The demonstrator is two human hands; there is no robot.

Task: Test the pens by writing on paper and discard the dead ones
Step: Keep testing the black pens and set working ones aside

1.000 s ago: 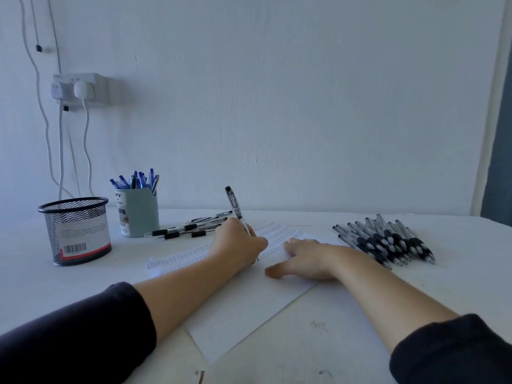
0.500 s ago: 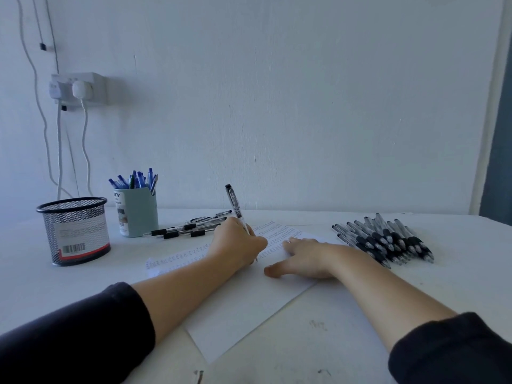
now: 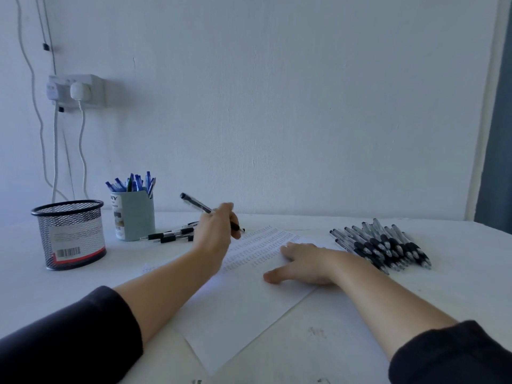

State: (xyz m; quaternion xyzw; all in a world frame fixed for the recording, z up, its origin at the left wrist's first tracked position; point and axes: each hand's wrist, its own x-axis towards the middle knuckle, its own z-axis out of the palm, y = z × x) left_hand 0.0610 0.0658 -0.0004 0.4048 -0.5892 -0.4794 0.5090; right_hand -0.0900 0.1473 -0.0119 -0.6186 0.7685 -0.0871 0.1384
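L hand grips pen, tip raised above paper; R hand flat, fingers straight, pressing paper.

At the left of the frame I see a black wire-mesh metal basket beside a matt, smooth cup. The paper looks matt; the pens at right show glossy clear plastic with dark grips.

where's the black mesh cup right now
In the head view the black mesh cup stands on the table's far left, just left of the teal pen holder and below the wall socket.
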